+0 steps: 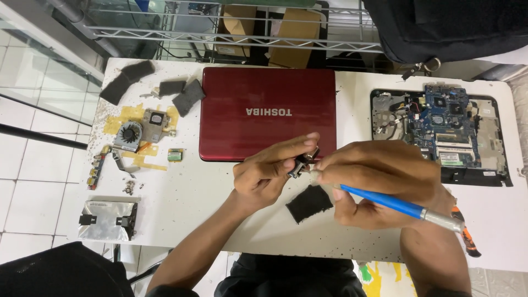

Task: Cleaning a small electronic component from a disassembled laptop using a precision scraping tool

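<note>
Far left of the bench: silver drive at 8 o'clock, cooling fan w/ heatsink at 10. Closed red laptop at 12. Left hand pinches a small dark metal part just below the laptop's front edge. Right hand wraps a blue-handled tool, tip at the part. Black foam pad lies beneath both hands. Opened laptop base w/ blue board at 2.
</note>
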